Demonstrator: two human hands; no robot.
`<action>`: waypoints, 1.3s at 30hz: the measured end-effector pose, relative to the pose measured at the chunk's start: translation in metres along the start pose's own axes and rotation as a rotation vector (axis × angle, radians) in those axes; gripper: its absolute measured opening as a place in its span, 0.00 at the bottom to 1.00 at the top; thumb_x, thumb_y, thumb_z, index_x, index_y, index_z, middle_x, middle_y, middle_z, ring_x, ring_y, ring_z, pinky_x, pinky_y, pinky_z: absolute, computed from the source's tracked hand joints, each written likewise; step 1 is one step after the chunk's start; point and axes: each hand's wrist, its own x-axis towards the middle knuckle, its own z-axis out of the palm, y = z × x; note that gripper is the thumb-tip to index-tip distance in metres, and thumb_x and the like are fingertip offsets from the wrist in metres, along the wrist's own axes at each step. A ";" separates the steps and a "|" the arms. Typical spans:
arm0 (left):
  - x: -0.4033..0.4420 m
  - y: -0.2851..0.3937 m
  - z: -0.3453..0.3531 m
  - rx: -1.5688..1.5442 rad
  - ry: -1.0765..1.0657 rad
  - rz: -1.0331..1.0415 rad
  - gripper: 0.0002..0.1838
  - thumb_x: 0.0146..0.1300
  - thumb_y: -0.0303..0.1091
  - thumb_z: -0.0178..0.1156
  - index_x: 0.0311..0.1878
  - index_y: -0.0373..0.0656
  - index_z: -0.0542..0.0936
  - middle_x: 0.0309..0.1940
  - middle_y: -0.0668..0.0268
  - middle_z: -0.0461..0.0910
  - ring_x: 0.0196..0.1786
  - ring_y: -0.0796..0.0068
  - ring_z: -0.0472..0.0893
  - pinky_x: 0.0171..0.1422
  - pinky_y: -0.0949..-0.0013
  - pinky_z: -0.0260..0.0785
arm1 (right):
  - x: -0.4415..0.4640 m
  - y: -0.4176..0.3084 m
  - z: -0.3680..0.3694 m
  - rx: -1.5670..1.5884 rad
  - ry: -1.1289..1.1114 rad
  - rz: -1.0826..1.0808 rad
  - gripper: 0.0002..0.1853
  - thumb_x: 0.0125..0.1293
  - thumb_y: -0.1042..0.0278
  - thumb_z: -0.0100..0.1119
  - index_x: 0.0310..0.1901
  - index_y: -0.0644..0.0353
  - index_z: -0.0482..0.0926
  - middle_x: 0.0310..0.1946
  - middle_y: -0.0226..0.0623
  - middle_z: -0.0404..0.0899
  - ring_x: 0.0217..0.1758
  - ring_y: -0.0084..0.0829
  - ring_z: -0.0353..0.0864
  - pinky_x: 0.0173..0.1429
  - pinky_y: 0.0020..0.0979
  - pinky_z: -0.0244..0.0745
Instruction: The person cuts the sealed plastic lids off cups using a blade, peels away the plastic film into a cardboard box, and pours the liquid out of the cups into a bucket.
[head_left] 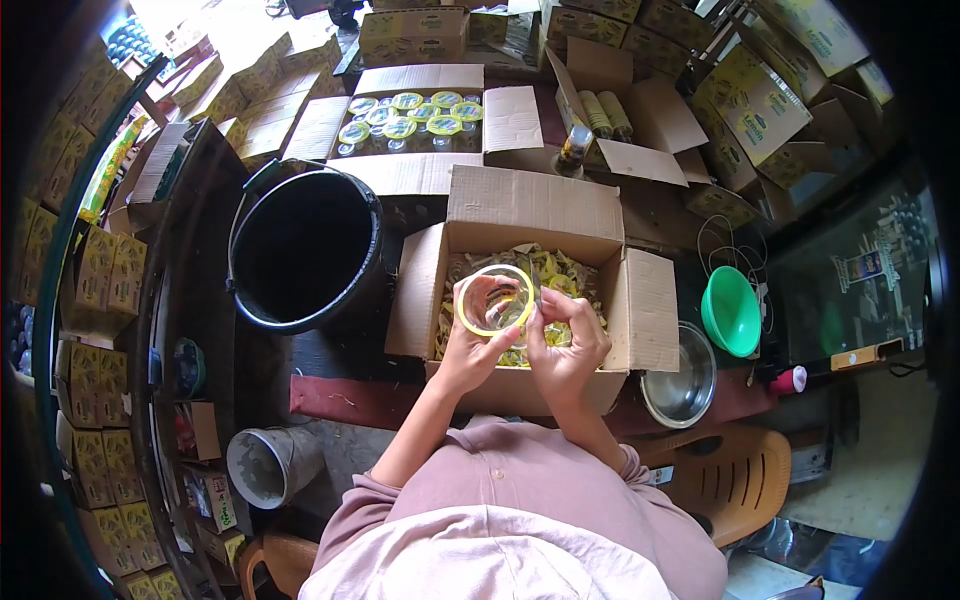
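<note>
My left hand (468,345) is wrapped around a clear plastic jar (497,302) with a yellow band at its rim, its round mouth tilted toward me. Close on the jar's right side, my right hand (570,340) is closed, thumb and fingers pinched around a thin dark blade-like tool (535,275) that points up along the rim. Exactly what kind of tool it is, I cannot make out. Beneath both hands stands an open cardboard box (535,205) filled with yellow and clear plastic scraps (580,285).
Left of the box is a large black bucket (305,245). Behind it, an open carton (420,175) holds several yellow-lidded jars. A steel bowl (680,375) and a green bowl (732,312) sit to the right. A grey bucket (270,465) stands lower left, an orange chair (735,480) lower right.
</note>
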 end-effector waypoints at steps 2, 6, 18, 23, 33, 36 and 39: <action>0.000 0.001 0.000 0.021 -0.012 0.000 0.31 0.53 0.27 0.62 0.57 0.43 0.57 0.52 0.61 0.64 0.59 0.69 0.65 0.64 0.63 0.58 | 0.002 0.000 0.000 -0.008 0.000 -0.017 0.14 0.47 0.84 0.61 0.38 0.62 0.78 0.24 0.35 0.76 0.25 0.26 0.78 0.31 0.24 0.73; 0.000 0.000 -0.002 0.063 -0.012 0.002 0.31 0.53 0.27 0.62 0.57 0.42 0.57 0.51 0.60 0.64 0.58 0.70 0.65 0.64 0.65 0.58 | 0.000 0.003 0.001 -0.008 0.002 -0.028 0.14 0.47 0.84 0.61 0.38 0.62 0.78 0.25 0.35 0.77 0.25 0.26 0.78 0.31 0.25 0.73; 0.001 0.004 -0.002 -0.055 -0.064 -0.041 0.31 0.53 0.30 0.61 0.58 0.43 0.57 0.54 0.62 0.63 0.61 0.70 0.63 0.64 0.62 0.57 | 0.001 0.008 -0.003 0.075 0.041 0.137 0.11 0.48 0.84 0.61 0.36 0.65 0.78 0.24 0.33 0.76 0.27 0.21 0.77 0.34 0.21 0.71; 0.000 0.004 -0.001 -0.093 -0.053 -0.054 0.30 0.54 0.30 0.60 0.58 0.44 0.57 0.55 0.62 0.63 0.62 0.69 0.63 0.64 0.61 0.57 | 0.000 0.004 -0.005 0.107 0.032 0.128 0.11 0.48 0.83 0.61 0.35 0.62 0.78 0.22 0.35 0.77 0.24 0.25 0.79 0.32 0.24 0.71; 0.000 0.011 -0.005 0.031 -0.112 -0.060 0.33 0.51 0.29 0.63 0.58 0.44 0.57 0.54 0.62 0.64 0.61 0.70 0.63 0.64 0.62 0.57 | 0.001 0.003 -0.008 0.093 -0.020 0.048 0.13 0.45 0.86 0.59 0.36 0.65 0.78 0.24 0.35 0.76 0.27 0.24 0.78 0.34 0.23 0.71; 0.002 0.012 -0.007 0.079 -0.141 -0.051 0.33 0.51 0.30 0.64 0.58 0.43 0.58 0.53 0.62 0.65 0.60 0.70 0.64 0.64 0.62 0.57 | 0.001 0.004 -0.009 0.057 -0.017 0.025 0.13 0.46 0.86 0.59 0.35 0.65 0.78 0.24 0.35 0.76 0.26 0.24 0.78 0.34 0.23 0.71; 0.001 0.015 -0.004 0.094 -0.159 -0.070 0.33 0.50 0.30 0.64 0.58 0.42 0.58 0.52 0.62 0.65 0.59 0.70 0.65 0.63 0.63 0.58 | 0.004 0.002 -0.010 0.032 -0.024 0.033 0.12 0.46 0.85 0.59 0.35 0.64 0.78 0.24 0.35 0.77 0.26 0.25 0.78 0.34 0.24 0.71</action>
